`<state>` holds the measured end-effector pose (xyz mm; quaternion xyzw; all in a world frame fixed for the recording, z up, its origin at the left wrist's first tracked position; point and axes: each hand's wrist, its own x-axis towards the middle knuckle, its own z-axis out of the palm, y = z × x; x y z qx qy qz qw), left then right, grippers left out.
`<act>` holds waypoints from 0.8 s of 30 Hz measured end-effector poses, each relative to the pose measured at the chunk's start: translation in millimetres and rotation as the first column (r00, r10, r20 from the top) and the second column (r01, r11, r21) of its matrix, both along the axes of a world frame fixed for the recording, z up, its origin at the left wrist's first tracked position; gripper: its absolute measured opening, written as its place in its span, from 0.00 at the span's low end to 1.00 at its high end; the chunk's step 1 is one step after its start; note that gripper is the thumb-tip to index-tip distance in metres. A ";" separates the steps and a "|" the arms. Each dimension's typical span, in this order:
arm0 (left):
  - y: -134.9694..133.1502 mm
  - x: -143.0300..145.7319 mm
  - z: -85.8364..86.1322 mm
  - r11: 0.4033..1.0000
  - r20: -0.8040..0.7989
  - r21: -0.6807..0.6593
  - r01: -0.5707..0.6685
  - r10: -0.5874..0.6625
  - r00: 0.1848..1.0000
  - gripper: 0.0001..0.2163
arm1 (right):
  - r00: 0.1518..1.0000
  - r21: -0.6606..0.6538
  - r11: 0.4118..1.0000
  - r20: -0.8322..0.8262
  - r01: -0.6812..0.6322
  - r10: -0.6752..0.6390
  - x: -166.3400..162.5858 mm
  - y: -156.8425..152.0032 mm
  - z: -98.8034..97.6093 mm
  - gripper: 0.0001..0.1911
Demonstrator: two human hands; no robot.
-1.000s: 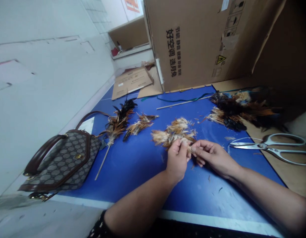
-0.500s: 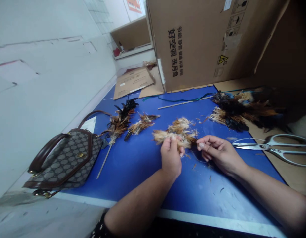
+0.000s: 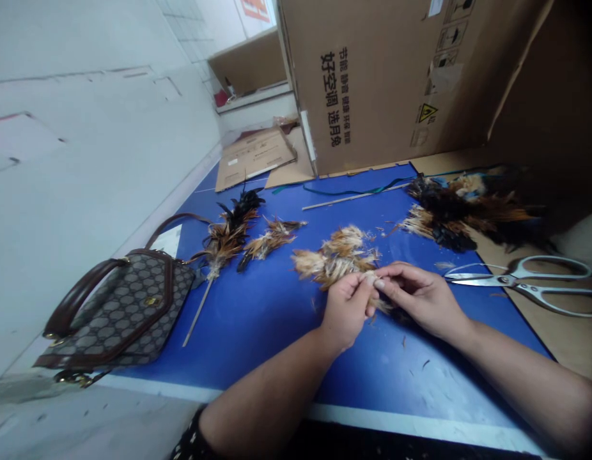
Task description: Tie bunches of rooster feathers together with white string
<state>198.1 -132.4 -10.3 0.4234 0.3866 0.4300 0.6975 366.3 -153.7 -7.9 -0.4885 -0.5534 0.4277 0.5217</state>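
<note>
A small bunch of tan and brown feathers lies on the blue table surface. My left hand is closed, pinching the near end of that bunch. My right hand meets it fingertip to fingertip, its thumb and forefinger pinched on the same feather ends. Both hands rest low over the blue surface, near the middle.
A patterned handbag sits at the left edge. A feather stick and a loose feather clump lie beyond it. A dark feather pile and large scissors lie at the right. A big cardboard box stands behind.
Half a second ago my hands were apart, the left holding the feathers alone. My right hand has now come back and pinches the bunch's ends with the left.
</note>
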 end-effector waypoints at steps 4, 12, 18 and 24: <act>2.4 -3.5 -1.3 0.996 0.008 0.074 0.049 -0.050 0.999 0.21 | 0.995 0.091 0.996 0.099 0.014 -0.023 4.5 2.6 3.1 0.13; 7.2 -7.9 -6.8 0.985 -0.013 0.083 0.153 -0.152 0.988 0.20 | 0.978 0.258 0.966 0.197 0.017 -0.070 13.0 7.6 -4.2 0.10; 10.7 -8.8 -4.5 0.987 -0.036 0.027 0.161 -0.160 0.986 0.21 | 0.971 0.342 0.938 0.238 -0.056 -0.029 14.0 8.7 -11.5 0.13; 14.0 -12.6 -4.3 0.978 -0.047 0.001 0.209 -0.209 0.977 0.21 | 0.967 0.372 0.925 0.252 -0.071 -0.027 14.7 9.0 -3.7 0.13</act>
